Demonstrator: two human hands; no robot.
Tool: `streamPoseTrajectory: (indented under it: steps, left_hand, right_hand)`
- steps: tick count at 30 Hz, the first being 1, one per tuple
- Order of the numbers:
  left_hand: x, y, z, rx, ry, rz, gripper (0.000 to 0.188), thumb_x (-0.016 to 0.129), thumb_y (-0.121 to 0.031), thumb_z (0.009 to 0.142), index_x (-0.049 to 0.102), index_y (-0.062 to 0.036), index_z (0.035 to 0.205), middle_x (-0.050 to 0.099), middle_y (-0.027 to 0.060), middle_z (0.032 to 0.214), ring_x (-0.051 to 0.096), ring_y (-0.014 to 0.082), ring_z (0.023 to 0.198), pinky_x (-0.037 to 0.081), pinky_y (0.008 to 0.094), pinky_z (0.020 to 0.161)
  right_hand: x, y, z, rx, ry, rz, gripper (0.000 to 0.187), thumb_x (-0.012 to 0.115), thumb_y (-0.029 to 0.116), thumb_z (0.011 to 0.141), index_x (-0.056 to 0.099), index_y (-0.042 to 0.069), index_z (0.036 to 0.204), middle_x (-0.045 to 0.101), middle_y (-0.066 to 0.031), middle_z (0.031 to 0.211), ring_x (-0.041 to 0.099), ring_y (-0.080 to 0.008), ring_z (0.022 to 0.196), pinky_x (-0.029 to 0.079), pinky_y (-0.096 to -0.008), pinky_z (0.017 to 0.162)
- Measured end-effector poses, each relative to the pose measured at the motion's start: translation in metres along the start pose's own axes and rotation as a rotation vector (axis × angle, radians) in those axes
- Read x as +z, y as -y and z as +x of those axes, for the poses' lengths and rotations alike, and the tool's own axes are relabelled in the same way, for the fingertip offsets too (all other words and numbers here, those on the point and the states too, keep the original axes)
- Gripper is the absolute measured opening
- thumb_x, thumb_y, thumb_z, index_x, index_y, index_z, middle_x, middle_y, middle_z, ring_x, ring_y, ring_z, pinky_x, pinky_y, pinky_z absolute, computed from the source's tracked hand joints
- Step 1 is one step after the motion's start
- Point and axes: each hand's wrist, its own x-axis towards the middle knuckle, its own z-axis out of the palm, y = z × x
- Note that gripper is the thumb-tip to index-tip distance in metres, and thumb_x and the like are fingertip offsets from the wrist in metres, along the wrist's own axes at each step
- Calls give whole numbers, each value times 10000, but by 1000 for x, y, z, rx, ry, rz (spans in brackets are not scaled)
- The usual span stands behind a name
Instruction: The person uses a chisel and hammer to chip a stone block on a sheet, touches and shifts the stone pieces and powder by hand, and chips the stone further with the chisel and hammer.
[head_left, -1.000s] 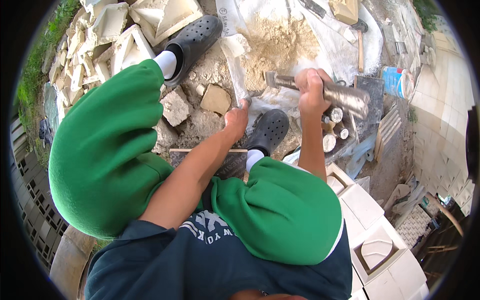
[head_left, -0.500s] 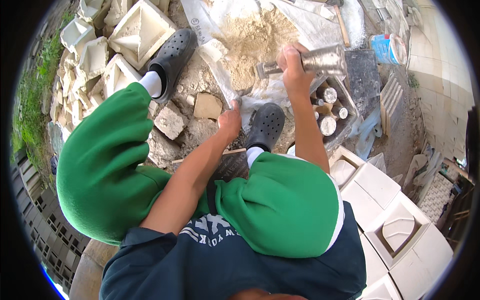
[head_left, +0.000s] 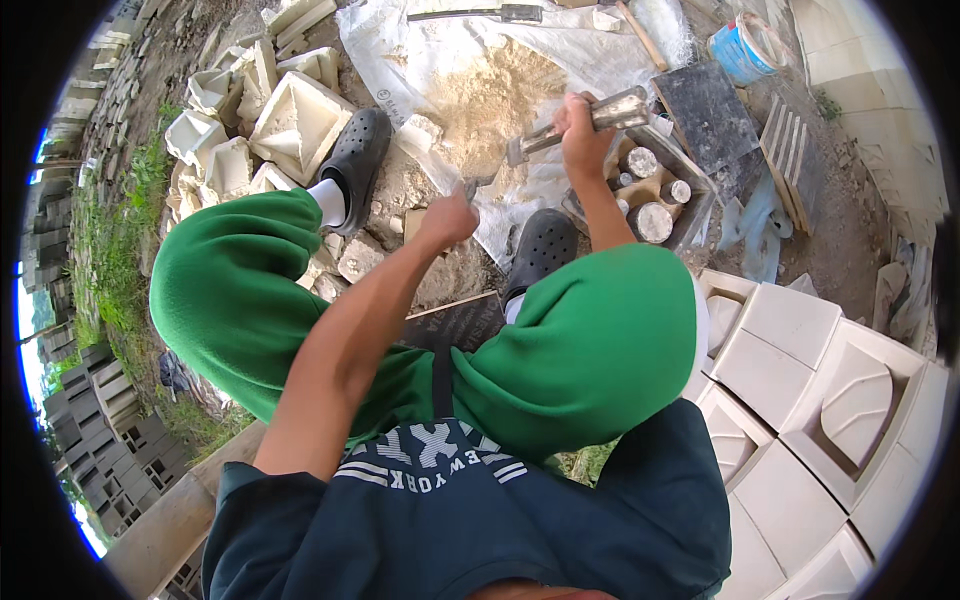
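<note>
Legs and seat: I sat low with both knees in green trousers (head_left: 590, 350) spread wide, so the ground between my feet lay open for work; black clogs (head_left: 355, 165) were planted on either side of it.
White sheet: a plastic sheet (head_left: 580, 50) spread ahead of me carried a pile of sand (head_left: 495, 95), near enough to reach without rising.
Cast blocks, right: pale moulded blocks (head_left: 850, 390) stood stacked at my right knee, closing that side.
Broken casts, left: tilted pale pieces (head_left: 295, 125) crowded the ground beyond my left foot; free room lay only forward, over the sheet.
Rubble: stone lumps (head_left: 357, 258) lay between my feet.
Hammer: a metal hammer (head_left: 620, 110) was raised above the sheet's edge, head to my right, clear of everything below.
Right hand: my right hand (head_left: 578, 128) was closed around the hammer's handle.
Left hand: my left hand (head_left: 450, 215) was curled shut low over the rubble, apparently pinching a thin dark tool; I cannot tell what it was.
</note>
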Motion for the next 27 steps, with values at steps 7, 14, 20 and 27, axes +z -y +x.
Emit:
streamPoseTrajectory:
  steps: [7,14,20,27]
  left_hand:
    - [-124,-85,79,-277,520,121,165,482,-120,834,553,24,797,504,57,590,434,113,429,368,253,393]
    - [-170,-113,124,-410,680,125,194,570,-198,822,497,-72,694,505,-9,610,402,31,430,341,167,371]
    - [-177,-91,135,-479,779,186,157,523,-236,866,523,-97,793,479,-20,603,406,39,448,340,174,384]
    - [-184,-86,85,18,469,755,215,436,-175,886,540,-3,807,534,70,651,462,159,493,413,299,435]
  right_hand:
    - [-41,0,-17,-11,-114,123,234,518,56,855,411,70,647,410,-3,555,422,-114,508,402,-284,545]
    - [-52,-9,-36,-52,-52,62,247,484,73,885,425,46,647,441,-21,579,457,-127,558,438,-301,617]
    - [-47,-2,-33,-32,-90,20,248,468,72,892,421,52,649,448,-19,592,450,-127,575,467,-331,707]
    - [-32,-1,-26,36,33,-29,290,487,132,917,393,68,649,433,-7,594,446,-121,592,459,-337,746]
